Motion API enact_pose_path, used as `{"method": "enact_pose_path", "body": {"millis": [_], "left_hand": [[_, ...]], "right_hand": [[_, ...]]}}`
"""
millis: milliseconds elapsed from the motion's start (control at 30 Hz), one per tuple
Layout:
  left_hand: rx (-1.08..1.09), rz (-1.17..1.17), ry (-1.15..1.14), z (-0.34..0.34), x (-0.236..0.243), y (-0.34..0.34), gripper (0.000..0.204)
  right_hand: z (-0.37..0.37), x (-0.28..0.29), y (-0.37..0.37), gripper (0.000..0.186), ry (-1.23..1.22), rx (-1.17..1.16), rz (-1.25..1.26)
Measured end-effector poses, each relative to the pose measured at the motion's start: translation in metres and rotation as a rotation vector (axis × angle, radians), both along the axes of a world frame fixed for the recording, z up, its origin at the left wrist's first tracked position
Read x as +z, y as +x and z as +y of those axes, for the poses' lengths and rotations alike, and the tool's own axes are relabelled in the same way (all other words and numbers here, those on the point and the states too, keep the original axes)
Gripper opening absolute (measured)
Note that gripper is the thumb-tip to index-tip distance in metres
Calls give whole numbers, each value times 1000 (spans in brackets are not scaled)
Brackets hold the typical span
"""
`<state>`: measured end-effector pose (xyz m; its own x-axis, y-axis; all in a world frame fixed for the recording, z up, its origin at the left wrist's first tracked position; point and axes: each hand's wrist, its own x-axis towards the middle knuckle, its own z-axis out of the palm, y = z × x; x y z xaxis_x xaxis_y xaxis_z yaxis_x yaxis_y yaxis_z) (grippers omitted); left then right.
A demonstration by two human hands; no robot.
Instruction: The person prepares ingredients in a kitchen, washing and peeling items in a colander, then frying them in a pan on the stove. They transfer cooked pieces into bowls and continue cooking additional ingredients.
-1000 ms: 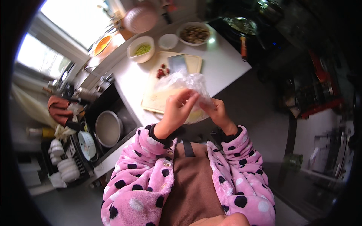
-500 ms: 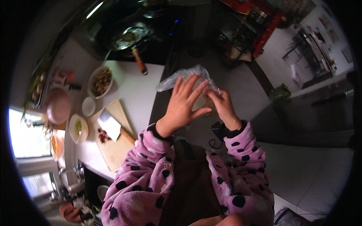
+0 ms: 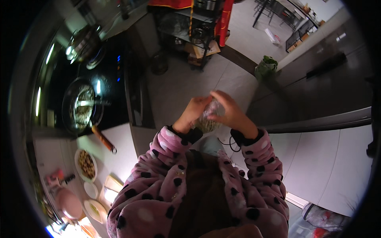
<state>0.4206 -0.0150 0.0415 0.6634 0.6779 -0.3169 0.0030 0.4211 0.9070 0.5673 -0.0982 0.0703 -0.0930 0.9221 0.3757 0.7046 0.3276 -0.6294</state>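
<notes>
Before my chest, both hands are at a clear plastic bag [image 3: 208, 123] with greenish-brown contents that I cannot make out in detail. My left hand [image 3: 192, 114] is closed on the bag's left side near its top. From the right, my right hand [image 3: 230, 113] grips the gathered upper part, its thumb and fingers curled round the plastic. The fingertips of the two hands meet or nearly meet at the top. Below them, the bag's filled part hangs over the floor.
To the left, a pan [image 3: 66, 115] with a wooden handle [image 3: 104, 139] sits on the black stove. The white counter [image 3: 119, 144] holds a plate of brown pieces [image 3: 86, 164], a small white dish [image 3: 91, 190] and a cutting board [image 3: 114, 183]. A dark cabinet front [image 3: 329, 91] stands at right.
The view has swung left toward the stove. My left hand, spread open before, has closed on the bag. The bag's loose plastic, spread out earlier, is now gathered between my hands.
</notes>
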Motion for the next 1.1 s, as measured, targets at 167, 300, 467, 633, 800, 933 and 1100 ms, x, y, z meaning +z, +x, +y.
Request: {"method": "enact_pose_path", "body": {"millis": [167,300,467,633,800,933,1100], "left_hand": [[-164,-67,-146,44,-20,103,27],[-325,249,166,82,-43,210,28],[-83,180,682,124,-60,382,30],[-425,7,813,138,-27,553,20],[-493,-442,1343,97,22,720,12],[-635,-895,1770,59,43,836,12],[-606,-1100,2526,27,51,909,19]], "right_hand": [[20,-49,80,46,-196,-220,428],[37,-80,178,24,-277,-354,687],[32,-86,319,31,-390,-680,1047],[8,-92,432,37,-402,-995,1142],[-22,-101,497,35,-135,-1271,1268],[-29,-103,519,31,17,-1475,1334],[-3,-106,529,27,364,-1739,1363]]}}
